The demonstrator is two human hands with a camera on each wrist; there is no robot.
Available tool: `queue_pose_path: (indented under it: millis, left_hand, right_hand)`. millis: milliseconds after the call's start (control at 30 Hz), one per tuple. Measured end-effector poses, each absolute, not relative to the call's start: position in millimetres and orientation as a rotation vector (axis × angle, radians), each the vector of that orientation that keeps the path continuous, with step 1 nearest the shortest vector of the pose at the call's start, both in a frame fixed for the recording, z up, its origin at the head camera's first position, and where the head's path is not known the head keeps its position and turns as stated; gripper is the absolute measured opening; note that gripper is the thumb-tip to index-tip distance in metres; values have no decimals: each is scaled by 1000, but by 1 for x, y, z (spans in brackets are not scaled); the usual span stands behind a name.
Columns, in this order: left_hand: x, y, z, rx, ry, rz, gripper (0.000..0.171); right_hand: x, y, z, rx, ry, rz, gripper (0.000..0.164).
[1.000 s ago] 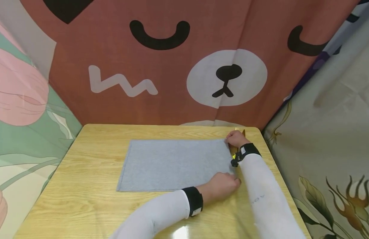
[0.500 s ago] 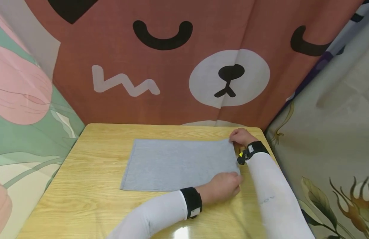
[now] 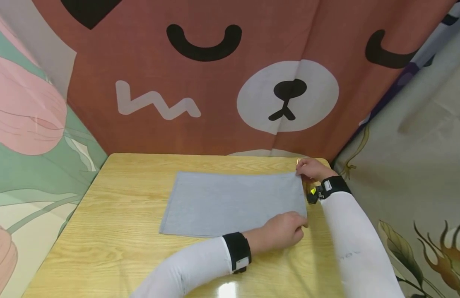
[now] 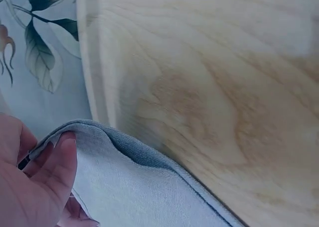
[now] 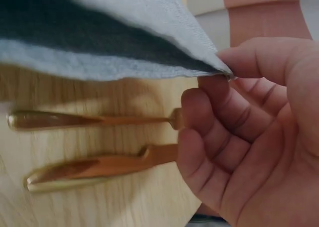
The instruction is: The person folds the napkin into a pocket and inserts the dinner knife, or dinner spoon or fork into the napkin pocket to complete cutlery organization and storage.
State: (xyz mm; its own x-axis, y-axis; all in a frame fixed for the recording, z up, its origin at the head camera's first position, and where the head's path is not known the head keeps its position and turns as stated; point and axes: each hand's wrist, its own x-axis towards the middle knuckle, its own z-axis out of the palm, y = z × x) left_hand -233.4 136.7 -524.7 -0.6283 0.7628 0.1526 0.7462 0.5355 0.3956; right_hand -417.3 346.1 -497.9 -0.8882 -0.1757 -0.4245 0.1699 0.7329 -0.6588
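Note:
A light grey cloth (image 3: 233,203), folded in layers, lies across the wooden table. My right hand (image 3: 312,169) pinches its far right corner between thumb and fingertips; in the right wrist view that corner is lifted and the layers gape. At the near right corner, my left hand (image 3: 282,231) grips the cloth edge, with the fingers curled under a raised fold (image 4: 139,152) in the left wrist view. Below the right hand lie a gold fork (image 5: 89,120) and a gold knife (image 5: 99,170), side by side. The fingers hide their far ends.
The wooden table (image 3: 103,207) has a rounded far right corner close to the right hand. A brown curtain (image 3: 215,136) with a bear print hangs behind it. Floral curtains, one green (image 3: 80,136) and one pale (image 3: 401,178), flank the sides.
Both hands have moved to the right, drawing the cloth along with them. Its left edge has shifted right too, and its right edge now lies over more of the table's right side.

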Motion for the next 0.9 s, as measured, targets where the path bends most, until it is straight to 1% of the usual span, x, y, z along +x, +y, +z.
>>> queue_pose_path:
  millis: [167,300,400,567,733,900]
  left_hand:
    - [-231,134,-517,1309,2609,857,24]
    - [-229,131,-513,1291,2534,961,18]
    - [-226,128,-509,1250,2496,1038,17]
    - [-221,123,-502,1125,2392,1215,17]
    - [-217,117,-498,966,2219,1460,15]
    - [-213,117,-490,832,2077,1637,13]
  right_hand:
    - [-410,352,-488,-7,2435,-1031,15]
    - [-407,359,-483,-15,2415,-1023,19]
    - [-405,363,-479,-14,2417,-1012,23]
    - [-401,367,-469,-33,2423,-1016,29]
    - [-401,369,-459,-79,2376,-1131,34]
    - [-402,370,-452,-54,2323,-1207,37]
